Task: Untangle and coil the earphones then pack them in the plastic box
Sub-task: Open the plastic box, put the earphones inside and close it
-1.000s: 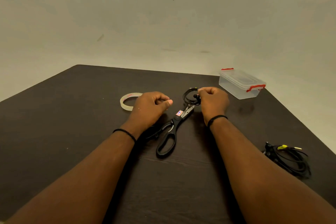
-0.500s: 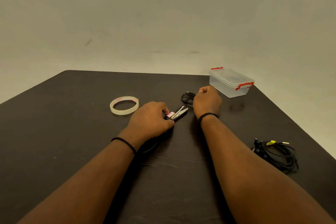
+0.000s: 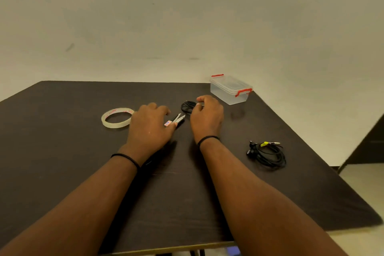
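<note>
Dark table (image 3: pixel 62 172) stands against a pale wall. On it, the right hand (image 3: pixel 206 119) pinches a small black coil of earphones (image 3: pixel 187 107), just short of the shut clear box (image 3: pixel 229 89) with red clips. The left hand (image 3: pixel 148 128) lies curled over scissors (image 3: pixel 178 119), whose open tips poke out; its grip is hidden. Tape (image 3: pixel 116 118) sits beside it. A second cable bundle (image 3: pixel 267 154) lies well apart to the right.
</note>
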